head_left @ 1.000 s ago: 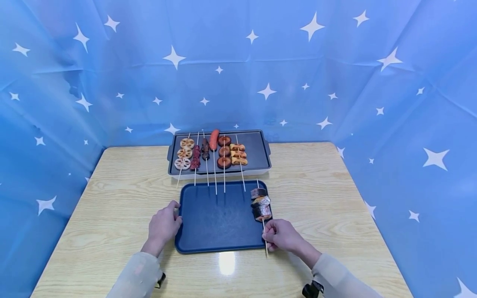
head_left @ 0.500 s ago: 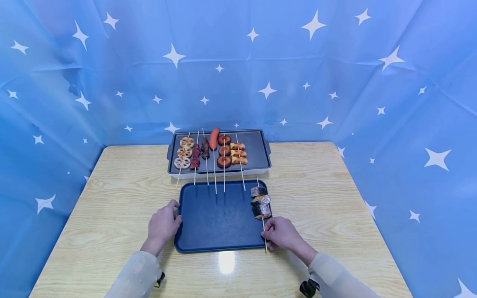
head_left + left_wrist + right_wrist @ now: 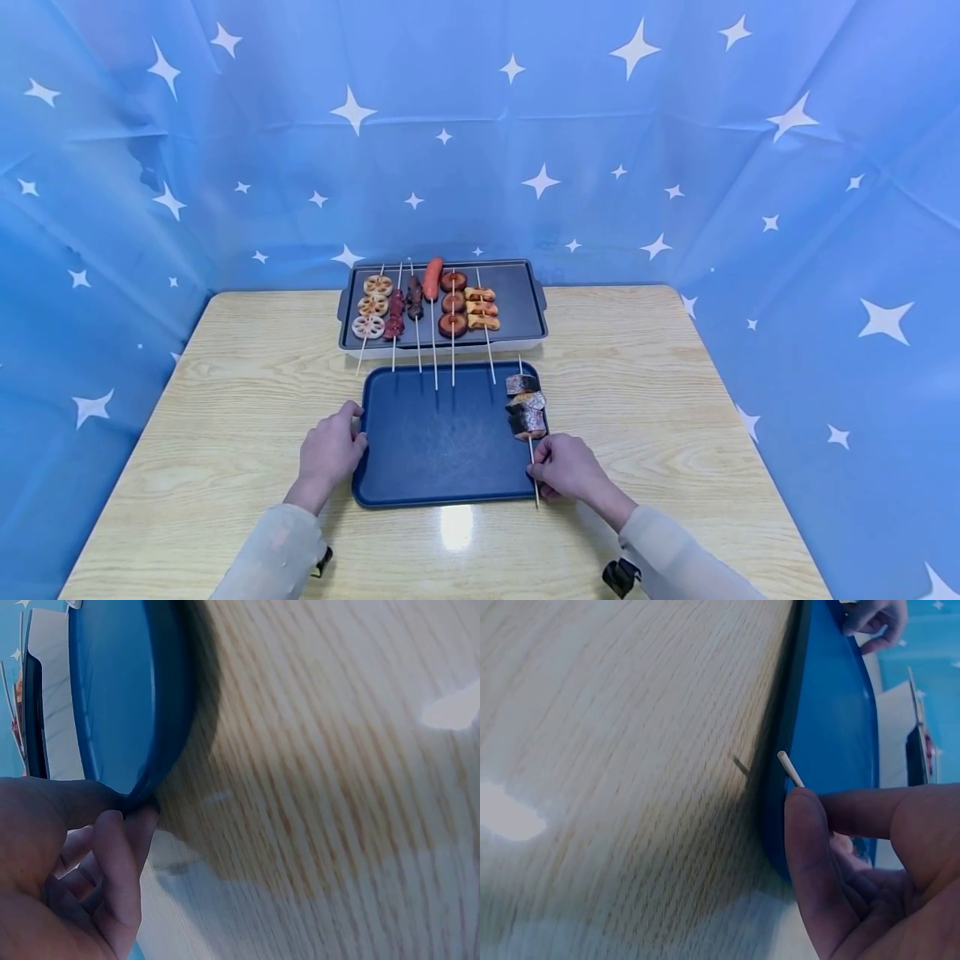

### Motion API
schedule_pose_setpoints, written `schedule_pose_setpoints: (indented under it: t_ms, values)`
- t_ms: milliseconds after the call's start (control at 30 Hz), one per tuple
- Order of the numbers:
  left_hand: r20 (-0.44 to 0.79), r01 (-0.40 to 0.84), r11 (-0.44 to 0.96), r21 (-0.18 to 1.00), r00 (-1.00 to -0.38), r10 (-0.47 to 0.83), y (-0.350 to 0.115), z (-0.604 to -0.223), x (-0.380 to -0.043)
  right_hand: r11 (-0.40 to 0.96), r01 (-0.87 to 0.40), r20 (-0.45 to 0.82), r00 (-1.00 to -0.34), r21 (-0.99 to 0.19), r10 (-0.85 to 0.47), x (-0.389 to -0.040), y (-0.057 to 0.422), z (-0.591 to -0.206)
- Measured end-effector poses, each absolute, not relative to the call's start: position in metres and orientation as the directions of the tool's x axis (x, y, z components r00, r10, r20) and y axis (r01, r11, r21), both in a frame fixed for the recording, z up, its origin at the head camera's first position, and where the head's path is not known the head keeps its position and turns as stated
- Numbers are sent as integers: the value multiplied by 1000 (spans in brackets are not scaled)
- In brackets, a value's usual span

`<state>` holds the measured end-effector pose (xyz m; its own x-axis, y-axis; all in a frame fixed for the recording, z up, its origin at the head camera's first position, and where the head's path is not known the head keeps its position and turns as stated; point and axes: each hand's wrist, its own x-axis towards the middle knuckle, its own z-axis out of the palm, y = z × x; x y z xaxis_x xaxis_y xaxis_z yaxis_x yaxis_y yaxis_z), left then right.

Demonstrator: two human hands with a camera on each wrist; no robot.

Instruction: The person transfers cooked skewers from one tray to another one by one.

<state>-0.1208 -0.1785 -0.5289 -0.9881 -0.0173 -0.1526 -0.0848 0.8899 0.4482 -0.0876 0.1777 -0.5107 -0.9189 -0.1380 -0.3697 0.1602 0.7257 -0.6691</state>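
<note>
A dark blue tray (image 3: 442,450) lies on the wooden table in the head view. At its left edge my left hand (image 3: 330,450) grips the rim; in the left wrist view the thumb lies over the rim (image 3: 142,780) with fingers below. Along the tray's right side rests a skewer of dark-skinned fish chunks (image 3: 527,421), its tip pointing away from me. My right hand (image 3: 570,471) pinches its stick between thumb and index finger, near the lower end. From the right wrist, the stick's blunt end (image 3: 788,766) pokes out past the fingertips over the tray's edge.
Behind the tray stands a black grill plate (image 3: 516,304) on a light base. Skewers of lotus root (image 3: 372,306), meat (image 3: 394,317), a sausage (image 3: 432,279), brown rounds (image 3: 453,302) and yellow pieces (image 3: 482,308) lie on it, sticks overhanging its front. A blue star-patterned curtain (image 3: 480,200) surrounds the table.
My right hand and the fish skewer have edged slightly forward along the tray's right side. The left hand keeps its hold on the rim, and the grill skewers have not moved.
</note>
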Motion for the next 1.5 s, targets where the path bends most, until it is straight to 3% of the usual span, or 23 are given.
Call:
schedule_pose_setpoints:
  t_ms: [433, 767, 1133, 1500]
  values:
    - [-160, -94, 891, 444, -987, -24, -178, -529, -120, 755, 159, -362, -925, -636, -110, -97, 185, -503]
    - [-177, -108, 889, 446, -984, -31, -178, -529, -120, 754, 82, -263, -957, -651, -123, -134, 184, -483]
    - [-157, -99, 887, 452, -987, -30, -177, -532, -121, 817, -61, -121, -980, -573, -158, -173, 158, -470]
    - [-145, -99, 883, 459, -989, -35, -177, -532, -119, 831, -58, -99, -986, -553, -135, -194, 130, -478]
